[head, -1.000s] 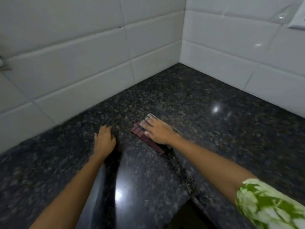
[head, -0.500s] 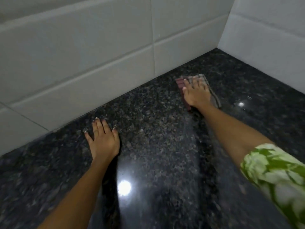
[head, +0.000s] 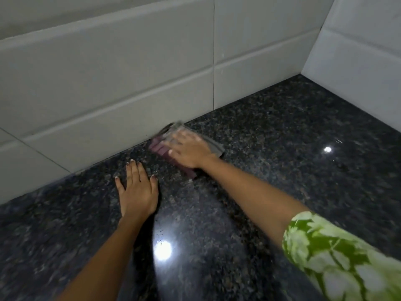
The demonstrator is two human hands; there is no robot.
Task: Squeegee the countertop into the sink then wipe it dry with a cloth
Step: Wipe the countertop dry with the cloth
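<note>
Cloth (head: pixel 213 146): folded, maroon and grey, lay on the dark granite countertop (head: pixel 293 153) against the white tiled wall (head: pixel 108 83). Right hand (head: pixel 189 152): pressed flat on cloth, fingers extended. Left hand (head: pixel 137 190): palm down on stone, empty, just beside. Floral sleeve (head: pixel 338 257): right arm.

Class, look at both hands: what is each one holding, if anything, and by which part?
The right hand presses flat on top of the folded cloth, pinning it to the countertop. The left hand holds nothing; it rests flat on the counter.
</note>
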